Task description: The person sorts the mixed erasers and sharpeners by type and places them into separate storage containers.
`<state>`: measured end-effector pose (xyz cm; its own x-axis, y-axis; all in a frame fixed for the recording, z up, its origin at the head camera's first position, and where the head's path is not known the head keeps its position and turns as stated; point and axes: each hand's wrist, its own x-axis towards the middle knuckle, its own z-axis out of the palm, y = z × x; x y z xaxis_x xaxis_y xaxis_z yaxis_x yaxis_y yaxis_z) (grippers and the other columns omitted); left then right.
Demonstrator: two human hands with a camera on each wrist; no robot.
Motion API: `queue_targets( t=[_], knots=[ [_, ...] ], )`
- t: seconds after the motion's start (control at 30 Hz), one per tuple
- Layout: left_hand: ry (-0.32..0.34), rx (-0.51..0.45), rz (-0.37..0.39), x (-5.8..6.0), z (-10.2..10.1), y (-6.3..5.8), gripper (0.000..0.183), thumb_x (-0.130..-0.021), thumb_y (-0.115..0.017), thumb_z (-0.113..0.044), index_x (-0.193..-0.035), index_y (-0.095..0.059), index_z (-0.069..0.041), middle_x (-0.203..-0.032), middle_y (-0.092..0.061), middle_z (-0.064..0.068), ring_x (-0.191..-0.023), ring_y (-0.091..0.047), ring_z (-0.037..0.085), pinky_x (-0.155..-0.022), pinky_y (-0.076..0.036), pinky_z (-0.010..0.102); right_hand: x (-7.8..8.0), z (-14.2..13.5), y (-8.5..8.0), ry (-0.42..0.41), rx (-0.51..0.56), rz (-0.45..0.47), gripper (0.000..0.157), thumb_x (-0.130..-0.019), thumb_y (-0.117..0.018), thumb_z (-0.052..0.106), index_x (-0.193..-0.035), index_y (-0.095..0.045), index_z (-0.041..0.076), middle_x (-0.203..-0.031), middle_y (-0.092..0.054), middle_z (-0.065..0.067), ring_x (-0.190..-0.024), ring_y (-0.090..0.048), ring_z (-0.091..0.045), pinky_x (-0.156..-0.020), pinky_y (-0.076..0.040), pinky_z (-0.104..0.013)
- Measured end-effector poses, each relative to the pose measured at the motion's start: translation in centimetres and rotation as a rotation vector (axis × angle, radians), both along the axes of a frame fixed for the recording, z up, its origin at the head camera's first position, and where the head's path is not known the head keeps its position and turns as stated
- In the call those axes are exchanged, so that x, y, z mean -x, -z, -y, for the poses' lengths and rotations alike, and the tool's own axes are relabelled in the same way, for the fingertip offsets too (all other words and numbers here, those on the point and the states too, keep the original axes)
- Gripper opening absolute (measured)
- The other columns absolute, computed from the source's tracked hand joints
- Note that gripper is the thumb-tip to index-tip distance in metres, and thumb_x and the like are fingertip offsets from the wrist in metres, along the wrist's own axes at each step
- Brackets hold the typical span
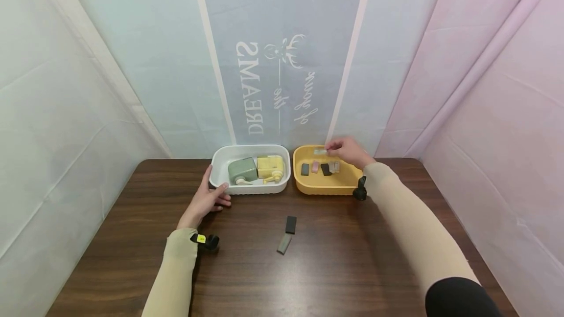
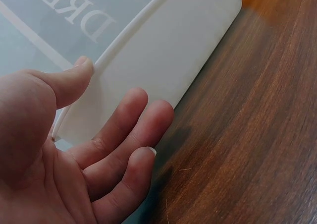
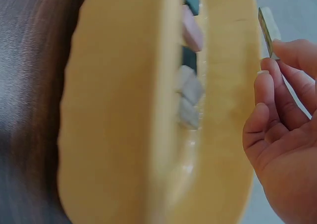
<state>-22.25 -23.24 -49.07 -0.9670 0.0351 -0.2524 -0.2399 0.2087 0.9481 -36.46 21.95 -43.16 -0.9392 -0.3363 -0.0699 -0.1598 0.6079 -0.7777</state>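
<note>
My left hand (image 1: pixel 206 202) rests at the near left corner of the white tub (image 1: pixel 248 190). Its thumb lies on the rim and its other fingers stay loosely extended outside the wall. In the right hand (image 1: pixel 350 151), thumb and fingertips pinch a small flat pale greenish block (image 3: pixel 268 28) over the far side of the yellow tub (image 1: pixel 301 187). Inside that tub lie a grey block (image 1: pixel 305 169), a pink block (image 1: pixel 315 167), a black block (image 1: pixel 325 169) and pale blocks (image 1: pixel 334 167).
The white tub holds a green pump bottle (image 1: pixel 242 169) and a yellow pump bottle (image 1: pixel 270 166). On the brown table (image 1: pixel 238 278), a black block (image 1: pixel 291 224) lies near a grey-green block (image 1: pixel 284 244). A printed curtain (image 1: pixel 282 9) hangs behind the tubs.
</note>
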Motion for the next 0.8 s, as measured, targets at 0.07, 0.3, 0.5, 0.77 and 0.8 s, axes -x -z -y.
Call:
queue_targets(
  t=[0.07,0.3,0.5,0.77,0.8],
  knots=[
    [0.001,0.003,0.001,0.0,0.0,0.1,0.089,-0.100,-0.060,-0.042,-0.157,0.008,-0.046,-0.089,-0.073,0.015,-0.079,-0.073,0.028,-0.067,-0.055,0.038,0.0,-0.1,0.7,-0.008,0.002,0.021,0.021,-0.094,-0.068,0.009,-0.111,-0.072,-0.001,-0.107,-0.069,-0.014,-0.096,-0.061,-0.025,-0.084,-0.049,-0.038],
    [0.004,0.003,0.001,0.0,0.1,0.1,0.088,-0.100,-0.060,-0.040,-0.157,0.008,-0.047,-0.088,-0.073,0.014,-0.079,-0.073,0.028,-0.067,-0.055,0.038,-0.7,-0.2,2.1,0.000,-0.065,0.084,0.025,-0.095,-0.068,0.016,-0.114,-0.071,0.001,-0.111,-0.069,-0.012,-0.099,-0.060,-0.025,-0.087,-0.048,-0.039],
    [-0.002,-0.006,0.003,0.1,0.0,-0.1,0.088,-0.100,-0.060,-0.040,-0.157,0.007,-0.047,-0.087,-0.073,0.013,-0.079,-0.073,0.028,-0.067,-0.055,0.038,-1.1,-0.1,3.0,0.011,-0.061,0.070,0.022,-0.093,-0.069,0.012,-0.112,-0.072,0.000,-0.107,-0.070,-0.011,-0.095,-0.060,-0.024,-0.084,-0.048,-0.035],
    [-0.005,-0.007,0.007,0.0,0.0,-0.1,0.089,-0.099,-0.061,-0.042,-0.157,0.007,-0.048,-0.088,-0.073,0.014,-0.079,-0.073,0.027,-0.067,-0.055,0.037,-1.1,-0.3,3.8,0.016,-0.027,0.062,0.028,-0.092,-0.068,0.007,-0.117,-0.069,-0.005,-0.109,-0.069,-0.016,-0.094,-0.061,-0.022,-0.080,-0.048,-0.031],
    [-0.002,-0.005,0.006,0.0,0.1,-0.1,0.089,-0.099,-0.061,-0.043,-0.157,0.007,-0.048,-0.089,-0.073,0.015,-0.079,-0.073,0.027,-0.067,-0.055,0.037,-1.1,-0.3,3.8,0.018,-0.026,0.064,0.028,-0.092,-0.068,0.007,-0.118,-0.069,-0.005,-0.109,-0.069,-0.017,-0.094,-0.061,-0.022,-0.080,-0.048,-0.031]
  ],
)
